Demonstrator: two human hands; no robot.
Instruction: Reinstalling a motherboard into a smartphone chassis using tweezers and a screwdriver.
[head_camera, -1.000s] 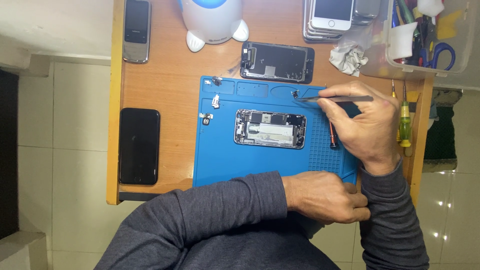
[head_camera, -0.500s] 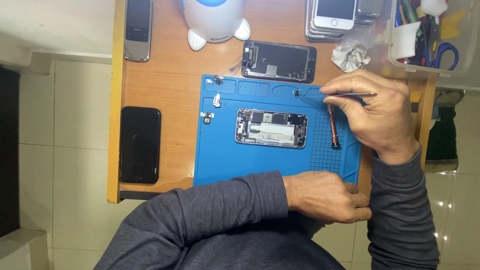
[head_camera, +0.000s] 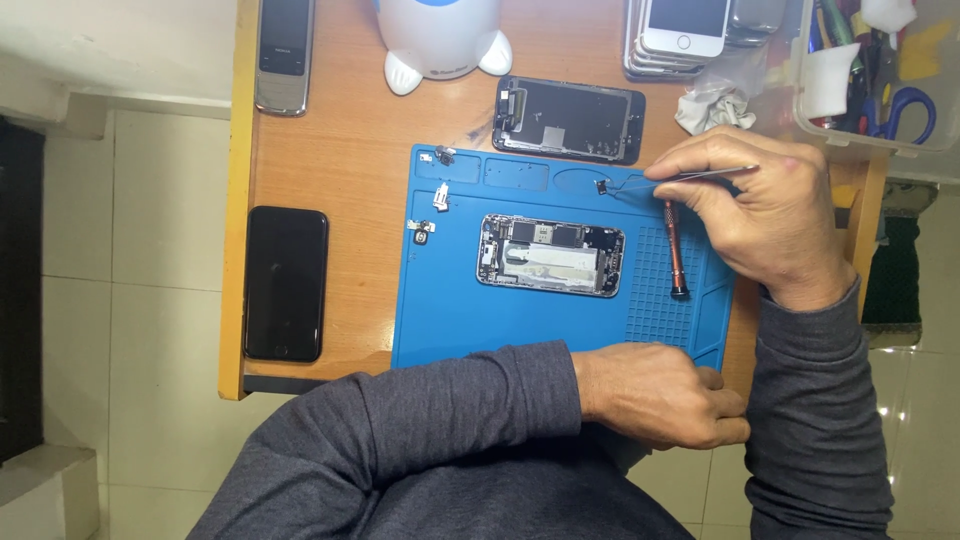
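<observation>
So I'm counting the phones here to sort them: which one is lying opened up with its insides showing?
The opened phone on the blue repair mat; its circuit boards are exposed. The black phone at the left is closed, dark face up.

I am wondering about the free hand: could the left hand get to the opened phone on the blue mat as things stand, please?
Probably yes: the left hand rests at the blue mat's near edge, and bare mat lies between it and the opened phone.

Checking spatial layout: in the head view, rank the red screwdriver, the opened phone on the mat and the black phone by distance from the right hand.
From the right hand:
1. Red screwdriver, just beside it on the blue mat.
2. Opened phone, mat centre.
3. Black phone, far side of the table, off the mat.
</observation>
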